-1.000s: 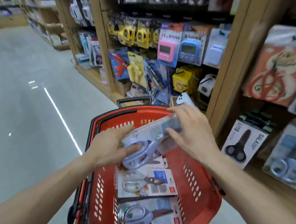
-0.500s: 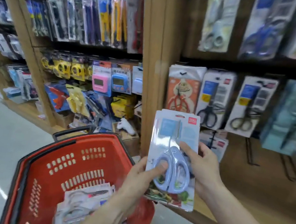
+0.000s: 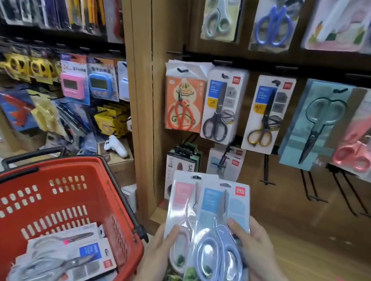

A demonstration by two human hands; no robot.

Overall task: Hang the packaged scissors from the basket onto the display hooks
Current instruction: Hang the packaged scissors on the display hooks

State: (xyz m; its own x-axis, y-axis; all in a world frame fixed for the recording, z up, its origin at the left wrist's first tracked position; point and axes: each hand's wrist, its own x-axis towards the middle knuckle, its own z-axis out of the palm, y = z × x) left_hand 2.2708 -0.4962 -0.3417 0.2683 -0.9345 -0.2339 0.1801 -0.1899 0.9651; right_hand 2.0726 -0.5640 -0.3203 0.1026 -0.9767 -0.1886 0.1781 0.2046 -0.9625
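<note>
Head view: left hand (image 3: 161, 247) and right hand (image 3: 253, 254) each pinch scissor pack, pink pack (image 3: 181, 202) and blue pack (image 3: 221, 230), overlapped right of basket (image 3: 56, 195); separate them, then thread top hole onto bare hook (image 3: 269, 171) above

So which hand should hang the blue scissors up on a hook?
Probably the right hand. It holds the blue scissors pack, the front one, and sits nearer the bare hooks on the right. The left hand holds the pink pack behind.
</note>
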